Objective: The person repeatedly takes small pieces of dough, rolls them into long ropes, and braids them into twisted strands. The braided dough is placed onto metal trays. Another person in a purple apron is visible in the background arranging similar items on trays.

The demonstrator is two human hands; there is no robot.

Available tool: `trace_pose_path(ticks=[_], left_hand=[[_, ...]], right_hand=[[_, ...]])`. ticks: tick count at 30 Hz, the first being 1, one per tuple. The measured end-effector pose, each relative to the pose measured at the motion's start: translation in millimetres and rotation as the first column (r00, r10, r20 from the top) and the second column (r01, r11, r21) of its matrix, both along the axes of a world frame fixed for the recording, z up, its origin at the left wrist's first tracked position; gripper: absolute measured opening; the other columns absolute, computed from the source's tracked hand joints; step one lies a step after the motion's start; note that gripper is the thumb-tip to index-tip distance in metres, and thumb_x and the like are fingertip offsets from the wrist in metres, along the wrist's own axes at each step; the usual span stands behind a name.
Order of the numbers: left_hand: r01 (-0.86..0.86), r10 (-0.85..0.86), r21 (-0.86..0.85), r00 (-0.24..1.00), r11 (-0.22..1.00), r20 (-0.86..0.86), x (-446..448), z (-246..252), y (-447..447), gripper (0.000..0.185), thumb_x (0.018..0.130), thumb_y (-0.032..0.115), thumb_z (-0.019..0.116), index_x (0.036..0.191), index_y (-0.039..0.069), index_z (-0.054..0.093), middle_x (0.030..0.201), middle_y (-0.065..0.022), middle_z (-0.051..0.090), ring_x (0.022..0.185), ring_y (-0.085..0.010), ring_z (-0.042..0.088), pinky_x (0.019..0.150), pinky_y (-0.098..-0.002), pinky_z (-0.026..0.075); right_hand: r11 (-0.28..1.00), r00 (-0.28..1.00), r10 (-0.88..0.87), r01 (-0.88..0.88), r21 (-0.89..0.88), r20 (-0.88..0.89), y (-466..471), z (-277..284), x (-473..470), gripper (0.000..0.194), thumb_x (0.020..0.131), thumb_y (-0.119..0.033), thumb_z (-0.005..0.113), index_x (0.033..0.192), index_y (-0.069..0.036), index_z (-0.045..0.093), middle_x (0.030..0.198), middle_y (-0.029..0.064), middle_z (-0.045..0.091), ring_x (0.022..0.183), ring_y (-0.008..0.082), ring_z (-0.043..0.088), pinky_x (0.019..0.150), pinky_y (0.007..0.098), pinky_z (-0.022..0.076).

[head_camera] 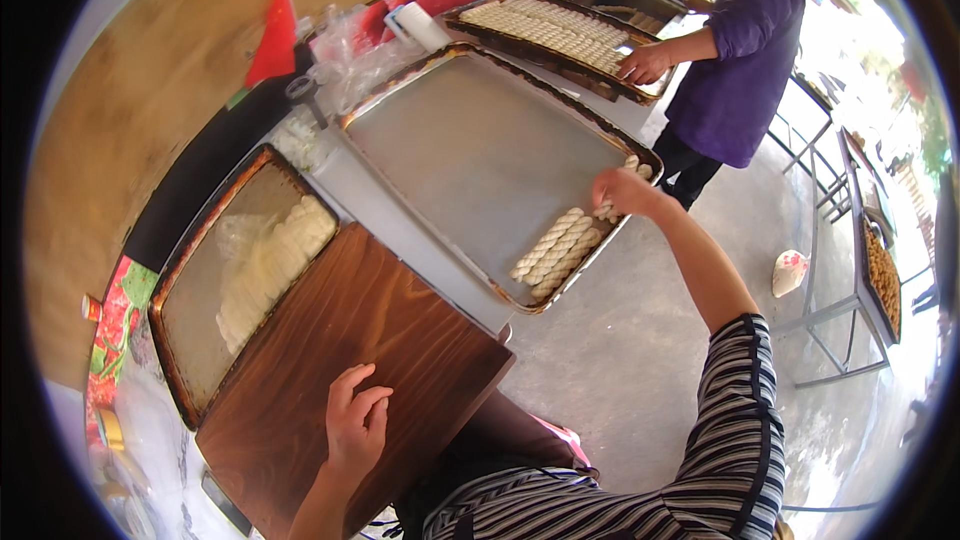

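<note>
My right hand (624,192) is over the right edge of a large metal baking tray (420,199), at a twisted dough strand (609,211); blur hides whether the fingers grip it. Several twisted dough strands (556,251) lie side by side near that tray's front corner. My left hand (358,420), fingers apart and slightly curled, hovers at a brown wooden board (322,345) and holds nothing. Left of the board, a smaller baking tray (174,345) holds pale dough pieces (277,262) partly under clear plastic.
A person in purple (742,67) has a hand (646,64) at another tray of dough twists (547,30). Plastic bags (349,52), a white roll (420,26) and a small red flag (274,37) line the wall side. Metal racks (832,315) stand at the right.
</note>
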State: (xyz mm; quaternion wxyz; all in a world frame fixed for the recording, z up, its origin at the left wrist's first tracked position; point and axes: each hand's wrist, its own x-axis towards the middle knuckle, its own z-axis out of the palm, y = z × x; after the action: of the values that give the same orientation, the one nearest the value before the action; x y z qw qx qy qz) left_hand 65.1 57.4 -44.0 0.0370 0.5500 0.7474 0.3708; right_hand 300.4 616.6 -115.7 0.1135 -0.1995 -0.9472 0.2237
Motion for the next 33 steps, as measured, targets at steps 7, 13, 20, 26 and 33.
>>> trace_pose_path(ticks=[7,13,20,26,33], left_hand=[[-0.225,0.22,0.105,0.974,0.969,0.055,-37,-20,-76,0.014,0.085,0.002,0.07,0.097,0.008,0.07,0.119,-0.0141,0.064,0.11,-0.0351,0.06,0.094,-0.0419,0.05],[-0.734,0.708,0.212,0.678,0.645,0.197,-180,-51,-158,0.019,0.084,-0.001,0.063,0.102,0.005,0.066,0.099,-0.0167,0.064,0.095,-0.0359,0.063,0.084,-0.0417,0.053],[-0.829,0.841,-0.267,0.373,0.492,0.393,-335,-92,-139,0.036,0.081,0.013,0.068,0.115,0.001,0.066,0.103,-0.0165,0.071,0.097,-0.0292,0.068,0.083,-0.0355,0.054],[-0.818,0.851,-0.294,0.386,0.494,0.357,-393,-101,-75,0.044,0.081,0.025,0.073,0.116,-0.001,0.068,0.097,-0.0183,0.072,0.09,-0.0284,0.069,0.081,-0.0391,0.053],[-0.594,0.659,-0.44,0.752,0.674,-0.004,-353,-69,-113,0.048,0.077,0.035,0.08,0.101,-0.005,0.068,0.101,-0.0204,0.068,0.092,-0.0297,0.069,0.077,-0.041,0.058]], right_hand=[[0.874,0.882,-0.311,0.12,0.47,0.353,91,-23,43,0.021,0.092,-0.01,0.053,0.107,-0.004,0.066,0.104,0.0205,0.069,0.104,0.0388,0.064,0.088,0.0503,0.05],[0.875,0.955,-0.07,-0.081,0.477,0.289,-53,17,-64,0.039,0.099,-0.014,0.04,0.133,-0.002,0.052,0.147,0.0105,0.047,0.137,0.0273,0.041,0.113,0.0407,0.0318],[0.789,0.787,0.61,-0.592,0.167,-0.091,-356,32,-156,0.043,0.087,0.008,0.053,0.125,-0.008,0.065,0.133,0.0152,0.059,0.123,0.0354,0.056,0.105,0.0438,0.0459],[0.81,0.787,0.586,-0.574,0.119,-0.196,-392,46,-173,0.041,0.075,0.013,0.058,0.11,-0.006,0.068,0.128,0.0126,0.063,0.123,0.0361,0.056,0.104,0.0458,0.0457],[0.827,0.806,0.562,-0.554,0.099,-0.187,-387,37,-170,0.043,0.072,0.015,0.055,0.107,-0.007,0.068,0.125,0.0135,0.064,0.12,0.0375,0.058,0.102,0.0458,0.0463]])
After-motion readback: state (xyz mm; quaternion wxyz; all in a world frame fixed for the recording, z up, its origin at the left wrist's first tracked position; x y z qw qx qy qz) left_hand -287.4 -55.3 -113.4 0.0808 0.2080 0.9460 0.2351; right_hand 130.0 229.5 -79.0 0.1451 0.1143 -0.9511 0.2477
